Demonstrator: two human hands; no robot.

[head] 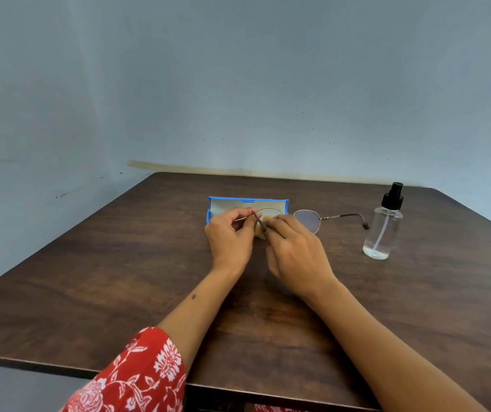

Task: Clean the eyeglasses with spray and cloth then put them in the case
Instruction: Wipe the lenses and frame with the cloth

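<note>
On the dark wooden table (119, 263), an open blue case (248, 203) lies behind both hands. The left hand (230, 239) pinches the eyeglasses (306, 220) by a temple; the right hand (294, 254) presses a yellow cloth (263, 230) on one lens. A spray bottle (382, 227) stands at the right.

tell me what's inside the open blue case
The blue case shows only its pale lining. The eyeglasses are held in front of it, and the left hand and right hand hide its lower part, so the contents there can't be seen.

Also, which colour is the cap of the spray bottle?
Black, on a clear spray bottle; its cap shows best in the head view.
</note>
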